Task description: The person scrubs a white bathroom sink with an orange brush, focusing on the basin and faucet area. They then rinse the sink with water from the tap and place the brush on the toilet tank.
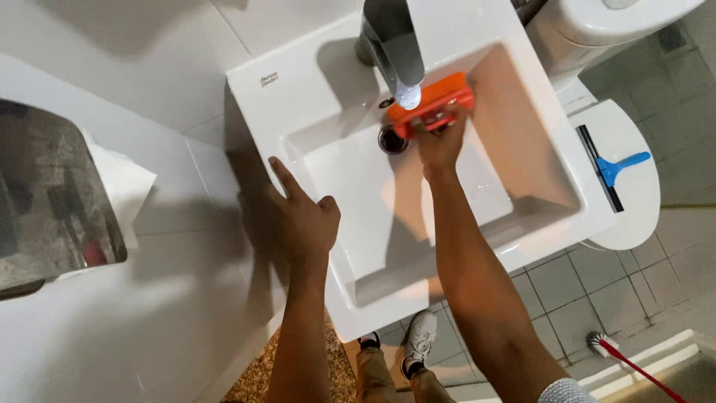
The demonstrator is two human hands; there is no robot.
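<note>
In the upper middle of the frame, the right hand kept a closed grip on an orange scrubber, held inside the white sink under the grey tap and beside the drain. The left hand rested on the sink's left rim, forefinger out, gripping nothing. A blue squeegee lay on the toilet lid at right.

Orange brush, white sink, blue squeegee, grey floor tiles.
</note>
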